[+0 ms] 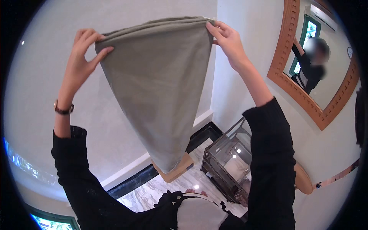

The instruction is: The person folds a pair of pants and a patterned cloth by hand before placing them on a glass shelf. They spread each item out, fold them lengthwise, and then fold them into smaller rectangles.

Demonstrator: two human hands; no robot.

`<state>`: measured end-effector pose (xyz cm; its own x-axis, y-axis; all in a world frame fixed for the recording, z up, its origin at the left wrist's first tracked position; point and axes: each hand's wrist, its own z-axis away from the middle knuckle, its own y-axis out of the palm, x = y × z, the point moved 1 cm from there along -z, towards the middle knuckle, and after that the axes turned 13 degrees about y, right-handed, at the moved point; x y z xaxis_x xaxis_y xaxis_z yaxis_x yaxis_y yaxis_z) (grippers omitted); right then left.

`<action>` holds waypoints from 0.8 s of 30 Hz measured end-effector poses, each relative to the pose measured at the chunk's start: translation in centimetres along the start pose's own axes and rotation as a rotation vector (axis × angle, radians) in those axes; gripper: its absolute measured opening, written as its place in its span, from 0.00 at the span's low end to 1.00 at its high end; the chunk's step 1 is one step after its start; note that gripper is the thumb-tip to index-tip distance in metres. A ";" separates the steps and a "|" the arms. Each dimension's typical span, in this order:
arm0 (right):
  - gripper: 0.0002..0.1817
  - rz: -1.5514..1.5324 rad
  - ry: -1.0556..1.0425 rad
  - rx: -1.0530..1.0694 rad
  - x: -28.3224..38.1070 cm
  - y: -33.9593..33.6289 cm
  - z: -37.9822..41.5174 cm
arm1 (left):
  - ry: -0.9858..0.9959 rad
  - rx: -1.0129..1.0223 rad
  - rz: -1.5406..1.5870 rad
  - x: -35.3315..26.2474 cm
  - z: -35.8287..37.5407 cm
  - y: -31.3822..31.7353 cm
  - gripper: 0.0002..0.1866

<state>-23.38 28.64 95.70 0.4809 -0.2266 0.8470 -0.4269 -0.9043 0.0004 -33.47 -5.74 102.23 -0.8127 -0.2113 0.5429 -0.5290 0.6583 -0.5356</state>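
A grey-green cloth [157, 76] hangs in the middle of the view, its folded top edge stretched between my two raised hands. My left hand [86, 50] pinches the upper left corner between thumb and fingers, and a watch circles that wrist. At the upper right corner, my right hand [226, 40] grips the fabric in the same way. The cloth narrows downward, and its lower tip hangs in front of a brown cardboard box [178, 171] on the floor.
A glass-sided cabinet [226, 161] stands on the marble floor [147, 193] at lower right. On the right wall hangs a wood-framed mirror [326, 115] reflecting a person. A round wooden piece [303, 179] is below it. A pale wall [50, 34] rises behind.
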 end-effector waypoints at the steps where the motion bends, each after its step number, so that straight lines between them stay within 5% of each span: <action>1: 0.21 0.061 0.046 0.001 -0.7 0.0 -1.0 | -0.015 -0.042 0.065 1.1 0.1 0.6 0.13; 4: 0.24 0.337 0.163 -0.007 -2.4 0.0 -2.5 | 0.024 0.061 0.076 5.2 1.7 3.7 0.14; 7: 0.24 0.195 -0.015 -0.038 -2.2 0.4 -4.4 | -0.114 0.176 -0.092 5.0 1.0 3.5 0.15; 13: 0.23 0.496 0.064 -0.013 -0.7 -2.2 -7.7 | 0.029 0.209 -0.314 6.1 -0.4 5.0 0.15; 16: 0.23 0.285 0.060 -0.050 0.4 -2.8 -8.1 | -0.060 -0.210 0.092 5.7 -2.4 7.0 0.11; 19: 0.26 0.256 0.149 0.019 -1.1 -4.7 -8.2 | -0.265 0.006 0.595 7.8 -3.2 9.7 0.11; 24: 0.30 0.227 0.282 0.007 -3.6 -8.6 -7.7 | -0.279 0.130 0.796 5.9 -5.7 13.4 0.13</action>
<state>-27.29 40.02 96.74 0.1443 -0.3140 0.9384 -0.4929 -0.8451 -0.2070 -43.92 5.97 101.94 -0.9757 0.0976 -0.1963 0.2150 0.6017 -0.7692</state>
